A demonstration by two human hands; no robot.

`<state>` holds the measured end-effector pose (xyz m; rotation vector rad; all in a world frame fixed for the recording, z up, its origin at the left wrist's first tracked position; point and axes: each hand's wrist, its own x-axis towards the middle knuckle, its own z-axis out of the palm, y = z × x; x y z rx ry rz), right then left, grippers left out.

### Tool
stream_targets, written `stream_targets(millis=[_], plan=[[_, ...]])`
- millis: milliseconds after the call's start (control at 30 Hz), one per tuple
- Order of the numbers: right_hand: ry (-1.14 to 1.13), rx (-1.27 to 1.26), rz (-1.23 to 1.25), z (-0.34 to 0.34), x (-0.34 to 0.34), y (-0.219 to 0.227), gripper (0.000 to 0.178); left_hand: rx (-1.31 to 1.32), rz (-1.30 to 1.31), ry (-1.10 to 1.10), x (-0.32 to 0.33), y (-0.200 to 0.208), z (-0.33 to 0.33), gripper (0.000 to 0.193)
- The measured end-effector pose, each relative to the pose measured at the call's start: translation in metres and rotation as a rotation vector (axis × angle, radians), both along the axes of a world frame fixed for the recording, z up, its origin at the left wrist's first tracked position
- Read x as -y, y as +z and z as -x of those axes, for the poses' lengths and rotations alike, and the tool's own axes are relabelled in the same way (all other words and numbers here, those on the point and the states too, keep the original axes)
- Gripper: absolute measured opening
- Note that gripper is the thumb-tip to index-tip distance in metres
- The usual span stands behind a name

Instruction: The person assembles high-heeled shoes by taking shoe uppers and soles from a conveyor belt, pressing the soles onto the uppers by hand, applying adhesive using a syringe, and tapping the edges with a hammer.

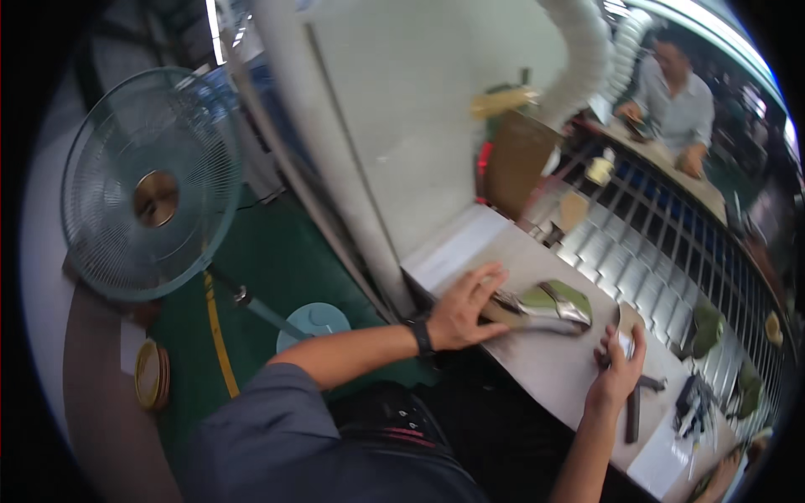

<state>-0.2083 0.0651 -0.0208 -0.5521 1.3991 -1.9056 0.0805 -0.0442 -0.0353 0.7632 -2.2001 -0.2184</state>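
A green and grey shoe upper [553, 303] lies on its side on the pale bench. My left hand [461, 312] is at its left end, fingers spread and the thumb beside the shoe; it does not grip it. Right of the shoe, my right hand [619, 362] is closed with fingers curled round a tan, flat, rounded piece [629, 317]; its lower part is hidden by the fingers. Just beyond that hand, a hammer [634, 411] rests on the bench, partly covered by the wrist.
A slatted metal conveyor [625, 260] runs along the bench's far side, carrying green shoe parts [706, 331]. Dark tools or clips [694, 407] lie at the right. A standing fan [151, 184] is at left, near a light-blue stool [314, 323]. Across the conveyor sits a person [675, 101].
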Motion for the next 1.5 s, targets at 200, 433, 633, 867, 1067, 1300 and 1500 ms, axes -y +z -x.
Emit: stream_targets(millis=[200,433,633,867,1067,1300,1500], plan=[[-0.042,-0.334,0.101,-0.031,0.005,-0.038,0.062,-0.169,0.069,0.157,-0.018,-0.023,-0.007,0.09],[-0.11,-0.517,0.12,0.009,0.003,-0.051,0.058,-0.151,-0.006,0.076,-0.011,-0.029,-0.01,0.087],[-0.379,-1.188,0.035,0.035,-0.012,-0.051,0.062,-0.118,-0.018,0.043,-0.014,-0.023,-0.013,0.088],[-0.184,-1.74,-0.3,0.049,-0.05,0.012,0.048,-0.139,-0.024,0.06,-0.015,-0.025,-0.017,0.084],[0.257,-1.727,-0.638,0.011,-0.08,0.039,0.041,-0.139,-0.149,-0.015,-0.02,-0.016,-0.004,0.076],[0.016,-0.161,-0.035,0.023,-0.04,0.008,0.029,-0.154,-0.116,0.013,-0.013,-0.016,-0.014,0.064],[-0.172,-0.231,-0.184,0.024,-0.062,0.03,0.044,-0.329,-0.556,-0.05,-0.008,0.002,-0.012,0.042]])
